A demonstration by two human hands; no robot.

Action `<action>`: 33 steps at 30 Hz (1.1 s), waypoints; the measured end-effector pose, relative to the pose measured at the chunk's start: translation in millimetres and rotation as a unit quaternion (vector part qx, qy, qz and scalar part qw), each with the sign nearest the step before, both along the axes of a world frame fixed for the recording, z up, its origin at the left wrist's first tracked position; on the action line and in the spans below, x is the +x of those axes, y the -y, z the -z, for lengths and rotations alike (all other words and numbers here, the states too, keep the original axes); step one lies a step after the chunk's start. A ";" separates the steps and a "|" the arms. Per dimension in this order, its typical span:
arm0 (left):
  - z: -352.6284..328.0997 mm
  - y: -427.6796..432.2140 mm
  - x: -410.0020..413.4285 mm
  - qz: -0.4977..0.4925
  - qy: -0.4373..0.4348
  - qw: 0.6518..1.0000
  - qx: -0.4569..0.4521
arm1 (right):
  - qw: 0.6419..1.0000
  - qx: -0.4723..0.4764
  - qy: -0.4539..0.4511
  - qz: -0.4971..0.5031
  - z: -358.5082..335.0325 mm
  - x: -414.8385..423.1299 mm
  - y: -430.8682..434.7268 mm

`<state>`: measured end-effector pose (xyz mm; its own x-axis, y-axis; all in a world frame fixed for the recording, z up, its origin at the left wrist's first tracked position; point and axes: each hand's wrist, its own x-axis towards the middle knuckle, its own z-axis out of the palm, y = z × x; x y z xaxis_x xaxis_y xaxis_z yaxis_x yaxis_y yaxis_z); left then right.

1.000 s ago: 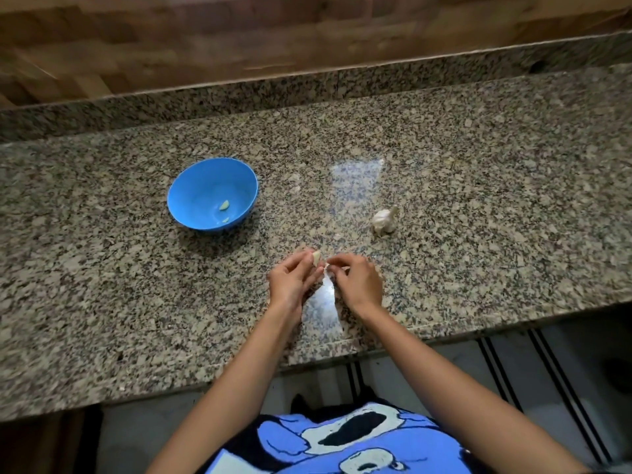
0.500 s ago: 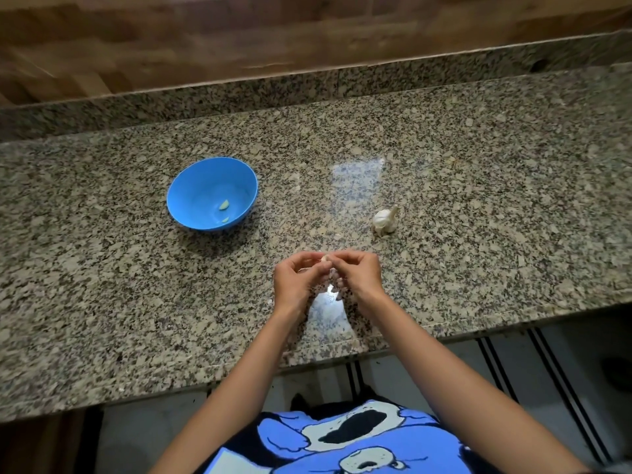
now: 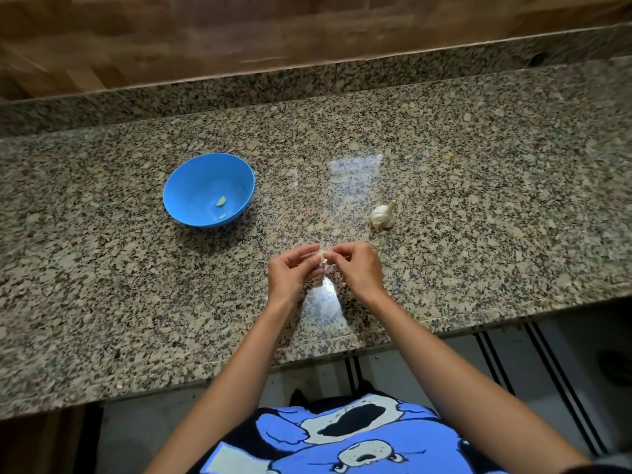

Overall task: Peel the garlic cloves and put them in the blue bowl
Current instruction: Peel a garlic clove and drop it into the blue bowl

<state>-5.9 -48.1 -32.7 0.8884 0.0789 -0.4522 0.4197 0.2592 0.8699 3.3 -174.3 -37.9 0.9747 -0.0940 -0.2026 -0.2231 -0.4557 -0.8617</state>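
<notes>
Over the near middle of the counter, my left hand and my right hand meet fingertip to fingertip, both pinching one small pale garlic clove. Loose white skin hangs just below the clove between the hands. The blue bowl stands to the far left of my hands and holds two peeled clove pieces. A white garlic bulb with a short stalk lies on the counter beyond my right hand, apart from it.
The speckled granite counter runs the full width, with a low granite upstand and a wooden wall behind. Its front edge lies just below my wrists. Striped floor shows to the lower right.
The two hands have drawn closer together around the clove and shifted slightly; the strip of skin between them hangs lower. Bowl and bulb have not moved.
</notes>
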 end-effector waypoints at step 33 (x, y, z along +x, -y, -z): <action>10.1 -18.8 2.7 0.166 0.154 0.952 0.206 | 0.920 0.296 -0.223 -0.131 -11.1 5.7 21.8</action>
